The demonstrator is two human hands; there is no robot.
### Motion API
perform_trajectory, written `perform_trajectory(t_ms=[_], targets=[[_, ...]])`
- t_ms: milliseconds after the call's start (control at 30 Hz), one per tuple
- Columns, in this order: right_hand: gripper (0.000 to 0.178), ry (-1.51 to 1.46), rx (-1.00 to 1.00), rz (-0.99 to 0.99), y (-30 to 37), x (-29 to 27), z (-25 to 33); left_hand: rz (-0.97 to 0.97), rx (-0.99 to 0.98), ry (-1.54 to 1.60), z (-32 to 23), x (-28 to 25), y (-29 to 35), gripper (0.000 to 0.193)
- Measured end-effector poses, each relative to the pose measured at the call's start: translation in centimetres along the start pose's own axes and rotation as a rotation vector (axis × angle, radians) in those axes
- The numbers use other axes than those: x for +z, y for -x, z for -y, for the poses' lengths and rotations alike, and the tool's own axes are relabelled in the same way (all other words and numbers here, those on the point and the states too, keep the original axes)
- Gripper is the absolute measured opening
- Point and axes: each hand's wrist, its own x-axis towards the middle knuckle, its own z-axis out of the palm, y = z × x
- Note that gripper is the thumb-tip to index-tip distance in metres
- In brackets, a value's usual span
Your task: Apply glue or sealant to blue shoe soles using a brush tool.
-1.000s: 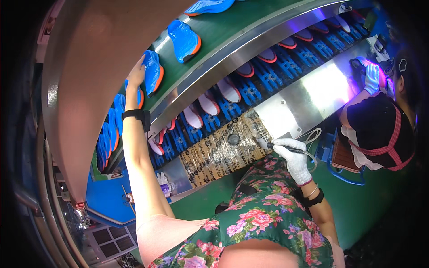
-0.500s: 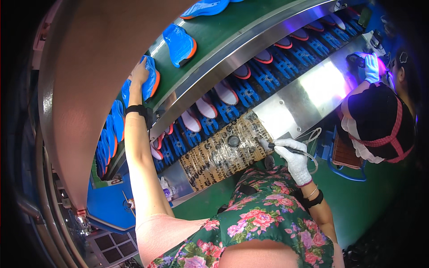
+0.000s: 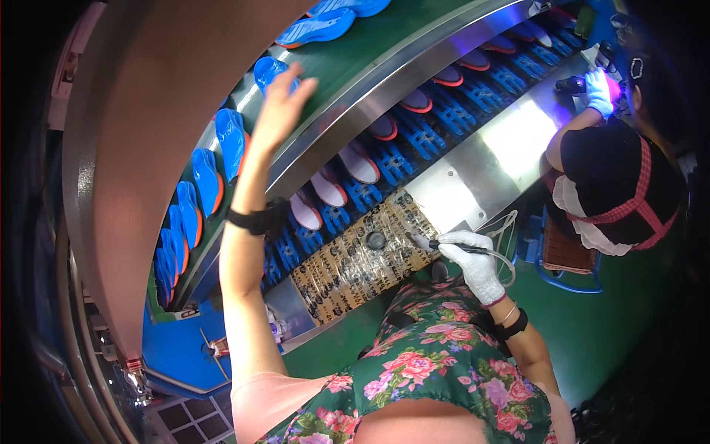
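Note:
My left hand [image 3: 279, 108] is raised over the upper green belt [image 3: 384, 46], fingers spread, holding nothing, just in front of a blue shoe sole [image 3: 268, 72]. More blue soles with orange edges [image 3: 231, 140] lie along that belt to the left. My right hand [image 3: 472, 259], in a white glove, grips a thin black pen-like tool [image 3: 452, 248] with a cord, over a work board wrapped in printed tape [image 3: 355, 259]. A small round pot [image 3: 376, 240] sits on that board.
A lower line of blue racks [image 3: 444, 111] carries shoes [image 3: 359, 163] with white and dark uppers past a steel ledge [image 3: 481, 159]. A co-worker in a dark top with a red-trimmed apron [image 3: 614, 185] works at the right, gloved hand [image 3: 597, 87] under violet light.
My left hand has let go of the blue sole it was touching on the upper belt and lifted off, fingers apart. The soles have shifted along the belt. My right hand has stayed put.

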Motion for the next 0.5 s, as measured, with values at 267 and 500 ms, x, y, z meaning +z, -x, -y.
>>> perform_trajectory(t_ms=[267, 500], targets=[[0.017, 0.042, -0.212, -0.023, 1.5, -1.1, 0.1, 0.289, -0.162, -0.567, -2.8, 7.5, -8.2, 0.122], [0.015, -0.114, -0.091, -0.125, 3.6, -3.6, 1.0, -0.007, 0.014, -0.255, -0.8, 5.5, -14.8, 0.11]])
